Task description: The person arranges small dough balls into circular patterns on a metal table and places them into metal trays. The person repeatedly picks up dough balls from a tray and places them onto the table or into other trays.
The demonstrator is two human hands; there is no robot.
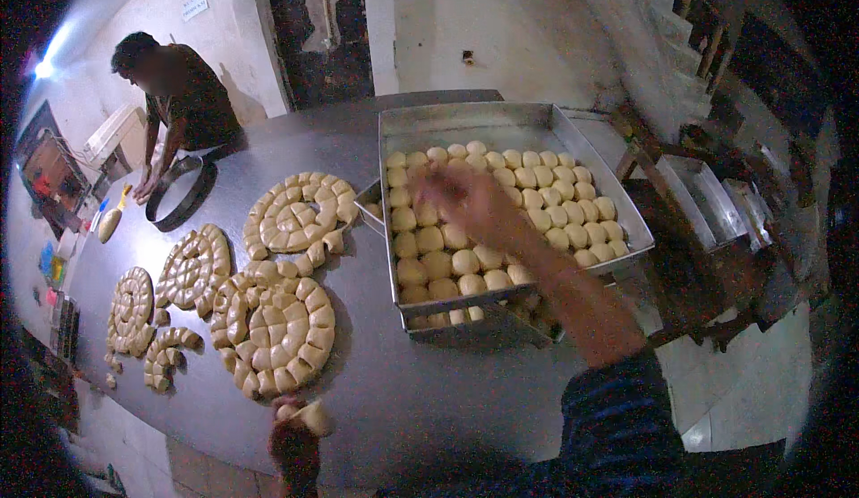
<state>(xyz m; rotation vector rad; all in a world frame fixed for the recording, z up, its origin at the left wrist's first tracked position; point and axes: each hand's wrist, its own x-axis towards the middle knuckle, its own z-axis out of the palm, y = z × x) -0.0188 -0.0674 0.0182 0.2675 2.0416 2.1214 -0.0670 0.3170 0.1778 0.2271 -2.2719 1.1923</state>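
Near the table's front edge, my left hand (293, 440) is closed on a pale piece of dough (316, 417). My right arm reaches across a large metal tray (608, 176) holding rows of round dough balls (436, 263). Over the tray's far left part is my right hand (455, 195); its fingers are blurred by motion, so whether they hold anything is unclear. Just beyond my left hand lies a coil of cut dough pieces (277, 332), with another coil (300, 216) farther back beside the tray.
More cut dough coils (192, 270) lie to the left on the metal table (385, 426). Another tray (537, 323) of dough sits beneath the large one. At the far left a person (192, 95) works beside a dark metal ring (182, 195). Empty metal trays (702, 198) stand at right.
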